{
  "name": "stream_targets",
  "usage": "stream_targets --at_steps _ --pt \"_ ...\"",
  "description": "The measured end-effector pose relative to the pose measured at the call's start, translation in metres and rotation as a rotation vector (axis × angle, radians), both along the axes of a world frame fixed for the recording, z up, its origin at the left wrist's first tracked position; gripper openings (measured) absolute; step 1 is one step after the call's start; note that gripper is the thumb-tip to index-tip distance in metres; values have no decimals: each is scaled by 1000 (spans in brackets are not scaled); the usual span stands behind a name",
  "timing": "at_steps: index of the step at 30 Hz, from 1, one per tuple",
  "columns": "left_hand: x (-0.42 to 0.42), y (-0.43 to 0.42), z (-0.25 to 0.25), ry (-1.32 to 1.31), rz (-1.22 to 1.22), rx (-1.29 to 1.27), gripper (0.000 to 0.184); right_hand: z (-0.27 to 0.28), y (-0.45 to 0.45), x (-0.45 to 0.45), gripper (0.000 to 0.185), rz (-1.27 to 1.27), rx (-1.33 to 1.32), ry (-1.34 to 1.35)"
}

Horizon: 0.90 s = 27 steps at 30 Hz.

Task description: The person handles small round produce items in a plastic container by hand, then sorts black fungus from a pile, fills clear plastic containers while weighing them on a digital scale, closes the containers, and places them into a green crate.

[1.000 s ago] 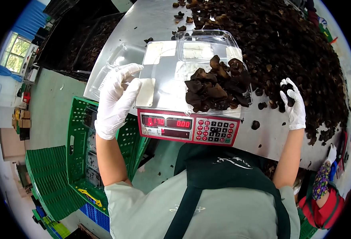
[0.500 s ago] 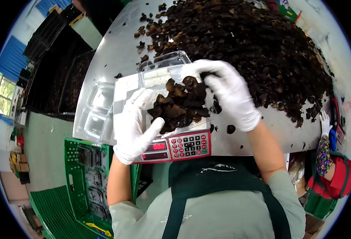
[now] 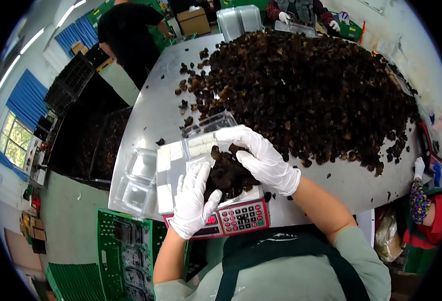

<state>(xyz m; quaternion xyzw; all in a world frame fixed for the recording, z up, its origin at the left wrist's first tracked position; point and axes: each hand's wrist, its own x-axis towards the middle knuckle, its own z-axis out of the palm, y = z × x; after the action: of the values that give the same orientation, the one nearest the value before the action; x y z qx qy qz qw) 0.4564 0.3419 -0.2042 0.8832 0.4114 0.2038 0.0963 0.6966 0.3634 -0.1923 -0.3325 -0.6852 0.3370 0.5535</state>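
Note:
A mound of dark brown, ear-shaped pieces (image 3: 227, 175) fills a clear plastic box on the scale (image 3: 166, 173). Against the left side of the mound lies my gloved left hand (image 3: 193, 198), fingers apart and thumb on the pieces. My gloved right hand (image 3: 263, 158) curves over the upper right side, fingers extended and thumb apart, touching the mound. The box's clear lid (image 3: 208, 124) stands open behind it. Part of the red display on the scale's front panel (image 3: 243, 218) is hidden by my left hand.
A large heap of dark pieces (image 3: 306, 95) covers much of the metal table (image 3: 145, 125). An empty clear box (image 3: 135, 183) lies left of the scale. Green crates (image 3: 125, 251) stand below the table. People (image 3: 130, 37) are at the back and at the right (image 3: 429, 210).
My right hand has come from the loose pieces at the right to the mound. My left hand has moved from the scale's left edge onto the mound. The view has tilted upward.

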Motion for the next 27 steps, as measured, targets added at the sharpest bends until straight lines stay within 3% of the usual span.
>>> stream_targets --at_steps 4,10,16,19,20,21,24,27 --pt "-1 -3 1 126 35 -38 74 3 -10 10 47 -76 19 7" --pt "-6 -8 12 14 14 -86 86 -8 -26 36 29 -170 -413 246" --pt "-10 -14 15 -146 -11 -175 97 -30 -45 82 38 -325 -455 393" --pt "-16 -17 29 -234 2 -143 92 -58 -59 105 39 -419 -484 402" --pt "-26 -17 19 -347 68 -137 86 -67 -64 110 40 -448 -501 417" --pt "-30 -20 18 -598 151 -303 79 -76 -72 114 39 -486 -526 376" --pt "-38 -18 37 -792 245 -164 68 -103 -100 116 39 -478 -597 298" --pt "-58 -16 42 -749 356 -86 62 -126 -122 118 37 -636 -535 87"
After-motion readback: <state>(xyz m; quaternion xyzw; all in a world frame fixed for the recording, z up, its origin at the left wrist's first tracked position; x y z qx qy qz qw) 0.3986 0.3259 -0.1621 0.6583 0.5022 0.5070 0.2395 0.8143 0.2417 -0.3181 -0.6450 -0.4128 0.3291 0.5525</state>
